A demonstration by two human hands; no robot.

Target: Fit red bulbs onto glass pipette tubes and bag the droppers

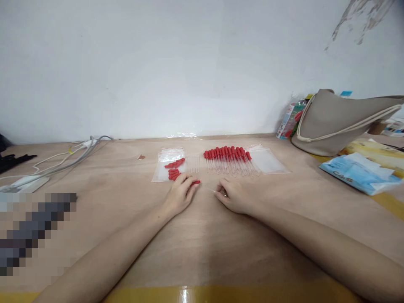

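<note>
My left hand [180, 194] is closed on a red rubber dropper bulb [197, 182], whose end sticks out to the right past the fingers. In my right hand [234, 197], a thin clear glass dropper tube [211, 190] is pinched, its tip aimed left at the bulb; the two are apart. Loose red bulbs [173, 173] lie just beyond my left hand on a clear zip bag [160, 171]. Several bare glass tubes [193, 163] are lined up beside that bag. Farther right is a row of droppers with red bulbs fitted [227, 155].
Another clear zip bag [271, 162] lies right of the dropper row. At the right stand a grey-beige bag [334, 122] and a plastic bottle [288, 122], with a blue tissue pack [356, 173] in front. Cables [75, 152] and a power strip [30, 184] lie left.
</note>
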